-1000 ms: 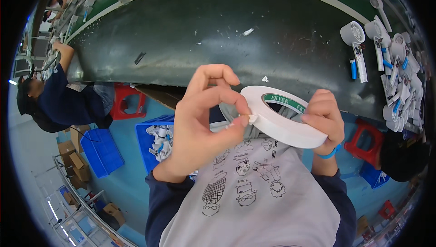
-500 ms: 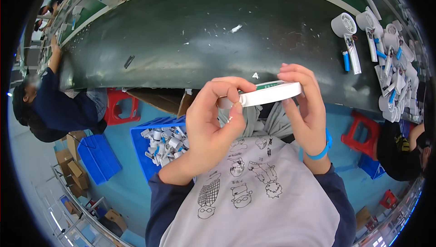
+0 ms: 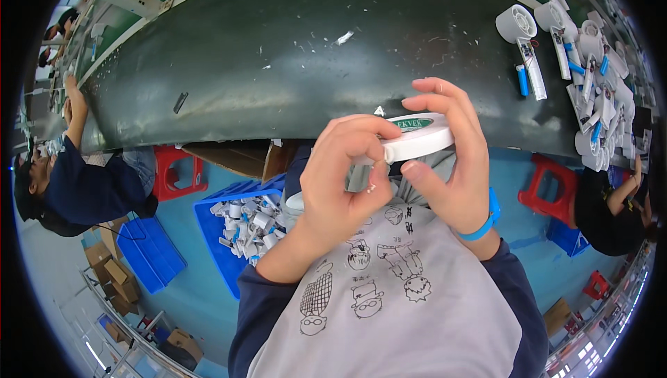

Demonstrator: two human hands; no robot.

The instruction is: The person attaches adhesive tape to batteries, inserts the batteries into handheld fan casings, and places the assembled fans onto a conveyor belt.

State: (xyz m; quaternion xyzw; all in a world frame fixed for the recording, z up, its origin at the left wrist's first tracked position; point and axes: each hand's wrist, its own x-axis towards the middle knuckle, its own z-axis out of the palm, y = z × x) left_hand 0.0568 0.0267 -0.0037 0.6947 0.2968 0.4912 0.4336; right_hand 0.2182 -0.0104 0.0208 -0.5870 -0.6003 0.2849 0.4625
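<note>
Both forearms rise from the lower edge, hands meeting at chest height. The left hand [image 3: 340,183] is curled, thumb and forefinger pinched together at the tips, other fingers folded beneath them. The right hand [image 3: 448,169] faces it, fingers [image 3: 434,89] arched above the thumb in a wide clamp; its thumb tip lies just beside the left fingertips. A blue band circles the right wrist

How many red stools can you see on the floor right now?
3. One red stool stands at left beside the seated co-worker, one at right past the right hand's blue wristband, and a small one at far lower right. Others may be hidden.
</note>
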